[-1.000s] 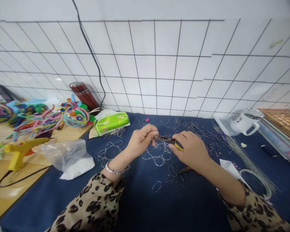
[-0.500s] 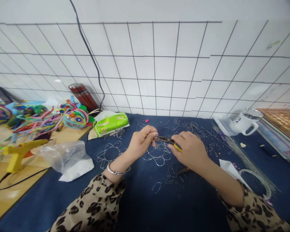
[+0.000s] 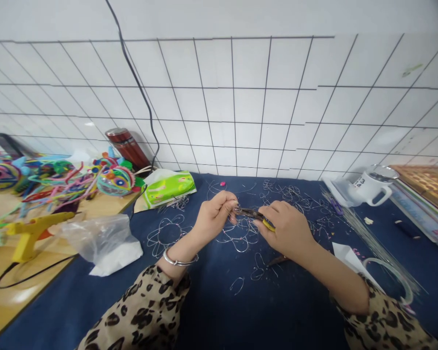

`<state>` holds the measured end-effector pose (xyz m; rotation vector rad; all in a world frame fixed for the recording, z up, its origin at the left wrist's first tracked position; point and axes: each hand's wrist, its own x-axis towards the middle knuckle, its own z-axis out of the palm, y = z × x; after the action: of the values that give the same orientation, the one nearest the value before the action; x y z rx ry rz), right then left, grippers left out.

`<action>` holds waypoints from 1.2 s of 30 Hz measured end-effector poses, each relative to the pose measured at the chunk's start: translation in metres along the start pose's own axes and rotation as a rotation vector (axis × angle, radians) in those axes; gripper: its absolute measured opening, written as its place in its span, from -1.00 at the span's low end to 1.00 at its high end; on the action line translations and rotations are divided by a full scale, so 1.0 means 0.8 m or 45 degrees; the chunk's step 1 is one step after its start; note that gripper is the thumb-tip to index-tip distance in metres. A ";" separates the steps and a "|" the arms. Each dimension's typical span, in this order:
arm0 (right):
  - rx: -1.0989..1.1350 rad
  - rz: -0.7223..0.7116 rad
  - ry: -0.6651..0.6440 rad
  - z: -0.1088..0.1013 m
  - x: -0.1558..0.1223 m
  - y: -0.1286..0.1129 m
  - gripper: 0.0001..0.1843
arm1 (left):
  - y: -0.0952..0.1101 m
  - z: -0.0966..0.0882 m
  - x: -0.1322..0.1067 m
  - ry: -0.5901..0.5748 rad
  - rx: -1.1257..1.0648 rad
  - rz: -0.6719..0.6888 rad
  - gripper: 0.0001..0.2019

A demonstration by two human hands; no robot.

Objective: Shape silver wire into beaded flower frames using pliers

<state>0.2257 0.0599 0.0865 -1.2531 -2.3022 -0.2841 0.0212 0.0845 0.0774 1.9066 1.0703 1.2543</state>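
Observation:
My right hand (image 3: 286,226) is closed around the yellow handles of a pair of pliers (image 3: 251,213), whose dark jaws point left. The jaws meet a small piece of wire (image 3: 236,209) at the fingertips of my left hand (image 3: 216,214), which pinches it. The wire's exact shape is hard to make out there. Below the hands lies a flower-shaped wire frame (image 3: 241,238) with small pinkish beads, partly hidden. A second flower-like wire frame (image 3: 164,238) rests left of it. Nearer me are a short bent wire (image 3: 237,286) and a looped wire piece (image 3: 257,268).
Wire scraps (image 3: 295,197) and long straight wires (image 3: 379,248) lie to the right, by a white mug (image 3: 374,187). On the left are a plastic bag (image 3: 109,243), a green tissue pack (image 3: 170,188), a yellow glue gun (image 3: 29,236) and a reddish flask (image 3: 127,148).
Both hands keep nearly the same hold on the wire and pliers. The whole view has shifted slightly, with things appearing a little lower.

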 end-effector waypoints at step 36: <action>0.083 0.046 -0.050 0.003 -0.001 0.002 -0.73 | -0.009 0.000 0.001 0.021 -0.063 0.131 -0.85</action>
<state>0.2266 0.0609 0.0837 -1.2773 -2.2996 -0.1723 0.0189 0.0886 0.0716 1.9378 0.9511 1.3430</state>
